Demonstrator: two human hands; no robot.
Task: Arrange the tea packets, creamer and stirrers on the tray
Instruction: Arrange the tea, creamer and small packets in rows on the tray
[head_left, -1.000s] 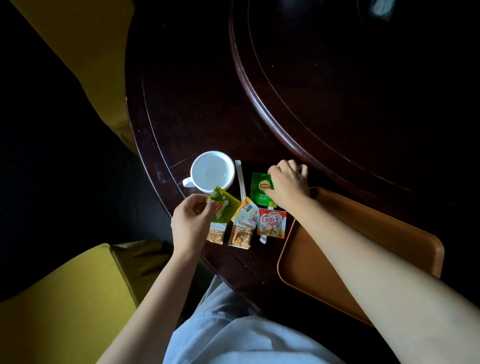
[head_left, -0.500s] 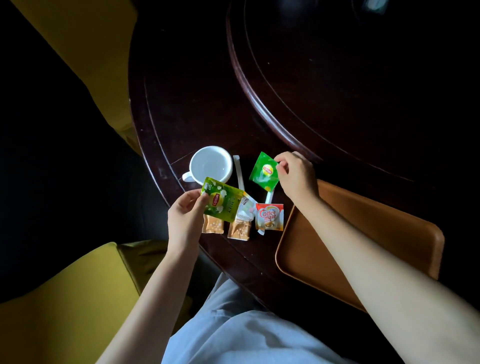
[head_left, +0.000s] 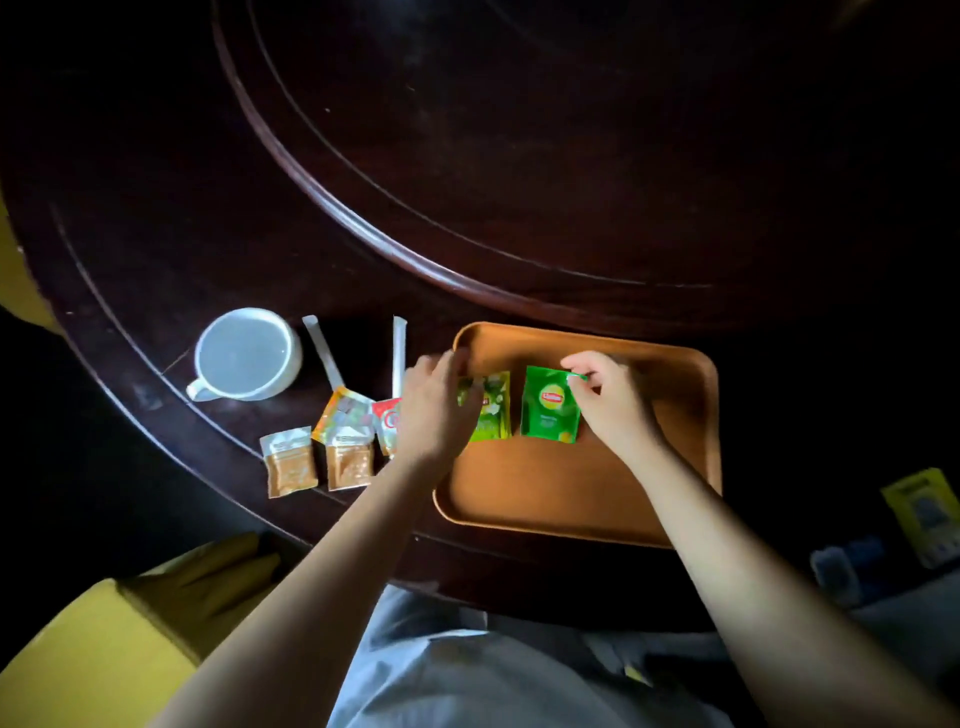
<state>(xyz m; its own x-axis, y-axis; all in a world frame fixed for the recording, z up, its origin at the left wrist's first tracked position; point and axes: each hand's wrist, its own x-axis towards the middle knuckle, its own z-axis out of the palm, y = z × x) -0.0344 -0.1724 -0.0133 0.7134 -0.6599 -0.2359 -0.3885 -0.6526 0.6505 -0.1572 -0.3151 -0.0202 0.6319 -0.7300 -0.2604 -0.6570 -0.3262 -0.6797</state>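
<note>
A dark polished wooden table (head_left: 467, 156) in a dim room carries an orange-brown tray (head_left: 571, 493). The left hand (head_left: 436, 410) pinches a light-green tea packet (head_left: 491, 410) and the right hand (head_left: 613, 400) pinches a glossy dark-green tea packet (head_left: 548, 410), both flat on the tray. A creamer sachet (head_left: 387, 423) and two paper-wrapped stirrers (head_left: 399, 353) lie just left of it.

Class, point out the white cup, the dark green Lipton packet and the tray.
white cup (head_left: 244, 356): head view, inside of bowl.
dark green Lipton packet (head_left: 549, 410): head view, packet face.
tray (head_left: 545, 493): head view, bare floor.
</note>
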